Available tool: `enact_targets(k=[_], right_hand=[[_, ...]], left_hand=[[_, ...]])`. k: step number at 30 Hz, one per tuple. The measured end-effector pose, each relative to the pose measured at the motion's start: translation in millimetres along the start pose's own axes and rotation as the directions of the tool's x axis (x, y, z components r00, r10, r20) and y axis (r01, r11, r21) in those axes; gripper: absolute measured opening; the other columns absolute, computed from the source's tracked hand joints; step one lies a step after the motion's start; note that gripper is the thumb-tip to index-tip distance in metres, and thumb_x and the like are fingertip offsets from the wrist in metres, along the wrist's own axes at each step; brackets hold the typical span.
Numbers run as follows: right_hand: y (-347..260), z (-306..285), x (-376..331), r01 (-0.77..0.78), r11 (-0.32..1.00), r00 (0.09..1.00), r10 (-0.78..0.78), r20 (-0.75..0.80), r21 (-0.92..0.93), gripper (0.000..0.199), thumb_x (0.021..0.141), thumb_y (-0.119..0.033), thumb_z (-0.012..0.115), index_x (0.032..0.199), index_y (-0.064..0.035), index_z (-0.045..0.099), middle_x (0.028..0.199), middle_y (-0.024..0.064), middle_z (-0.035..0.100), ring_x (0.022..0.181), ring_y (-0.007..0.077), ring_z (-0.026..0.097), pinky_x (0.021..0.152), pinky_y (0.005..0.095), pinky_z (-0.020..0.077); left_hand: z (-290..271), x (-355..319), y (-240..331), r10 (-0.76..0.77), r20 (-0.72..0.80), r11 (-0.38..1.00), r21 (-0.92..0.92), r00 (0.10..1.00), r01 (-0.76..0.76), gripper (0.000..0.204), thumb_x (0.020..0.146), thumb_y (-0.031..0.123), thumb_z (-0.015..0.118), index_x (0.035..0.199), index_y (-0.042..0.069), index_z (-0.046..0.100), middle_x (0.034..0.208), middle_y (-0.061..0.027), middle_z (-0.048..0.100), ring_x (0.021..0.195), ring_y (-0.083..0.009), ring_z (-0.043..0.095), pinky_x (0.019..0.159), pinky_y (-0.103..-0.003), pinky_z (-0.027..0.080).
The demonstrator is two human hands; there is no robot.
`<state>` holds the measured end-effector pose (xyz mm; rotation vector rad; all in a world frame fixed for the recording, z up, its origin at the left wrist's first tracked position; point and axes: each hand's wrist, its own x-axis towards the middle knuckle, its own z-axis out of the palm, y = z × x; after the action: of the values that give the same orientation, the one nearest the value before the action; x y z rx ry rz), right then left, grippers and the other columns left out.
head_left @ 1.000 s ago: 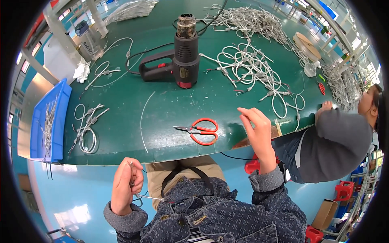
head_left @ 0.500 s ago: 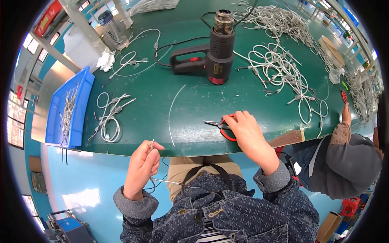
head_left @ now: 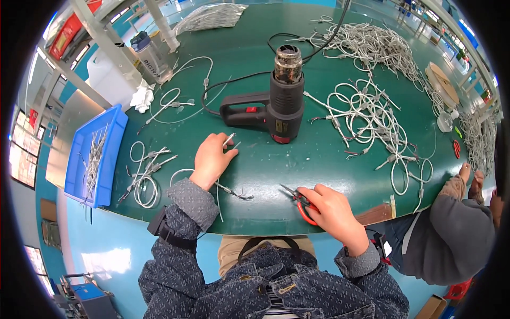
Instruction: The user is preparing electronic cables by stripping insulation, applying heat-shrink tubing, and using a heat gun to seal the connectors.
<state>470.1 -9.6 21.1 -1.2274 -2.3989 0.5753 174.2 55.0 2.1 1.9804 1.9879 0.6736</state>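
My left hand (head_left: pixel 211 159) is over the table with its fingers closed on a grey cable (head_left: pixel 183 171). One cable end pokes up past the fingertips, and its other end, with bare dark wires, lies on the table by my wrist. A thin clear tube (head_left: pixel 219 204) runs under or within that hand; which one I cannot tell. My right hand (head_left: pixel 332 212), near the front edge, is closed round the red handles of small scissors (head_left: pixel 304 208), their dark blades pointing away to the left. Beyond both hands a black heat gun (head_left: pixel 284 106) stands nozzle up.
A blue tray (head_left: pixel 114 154) of short cables sits at the left, beside a loose cable bundle (head_left: pixel 146 175). Tangled grey cables (head_left: pixel 366 117) and a larger heap (head_left: pixel 380 45) fill the right. A bottle (head_left: pixel 151 58) stands far left. A co-worker (head_left: pixel 459 234) sits at the right.
My left hand has moved forward from the table edge to over the clear tube, carrying the cable. My right hand has closed round the scissors and shifted slightly; the view has tilted.
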Motion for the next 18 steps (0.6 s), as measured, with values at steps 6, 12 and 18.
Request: enact_targets(k=[6, 12, 18], right_hand=[[2.4, -0.8, 4.9, 0.007, 0.998, 1.0, -0.007, -0.005, 0.061, 0.045, 0.069, 0.0, 0.064, 0.113, -0.0067, 0.057, 0.078, 0.0111, 0.054, 0.068, 0.0305, 0.055, 0.061, 0.0387, 0.0457], [-12.2, 9.4, 11.7, -0.057, 0.958, 0.989, 0.094, -0.118, 0.28, 0.04, 0.072, 0.004, 0.063, 0.111, -0.0024, 0.055, 0.077, 0.0077, 0.053, 0.065, 0.0213, 0.054, 0.059, 0.0315, 0.0447], [-34.1, 23.4, 41.3, -0.166, 0.823, 0.96, 0.26, -0.101, 0.542, 0.025, 0.079, 0.0, 0.064, 0.103, 0.002, 0.057, 0.078, 0.0032, 0.056, 0.065, 0.0072, 0.053, 0.057, 0.0226, 0.0424]], left_hand=[[9.9, 6.6, -13.1, 0.007, 0.006, 0.998, 0.061, 1.0, -0.008, 0.016, 0.075, 0.012, 0.068, 0.087, 0.003, 0.062, 0.081, -0.0117, 0.059, 0.079, -0.0264, 0.058, 0.07, -0.038, 0.046], [1.0, -1.9, 7.3, 0.025, 0.124, 0.837, -0.545, 0.992, 0.047, 0.01, 0.082, 0.009, 0.063, 0.085, 0.0, 0.063, 0.072, -0.0045, 0.06, 0.058, -0.0111, 0.052, 0.054, -0.027, 0.042], [-23.6, -16.0, 49.9, 0.016, 0.324, 0.581, -0.773, 0.946, 0.255, 0.01, 0.085, 0.009, 0.061, 0.089, 0.0, 0.064, 0.068, 0.0013, 0.058, 0.051, -0.0008, 0.042, 0.044, -0.017, 0.029]])
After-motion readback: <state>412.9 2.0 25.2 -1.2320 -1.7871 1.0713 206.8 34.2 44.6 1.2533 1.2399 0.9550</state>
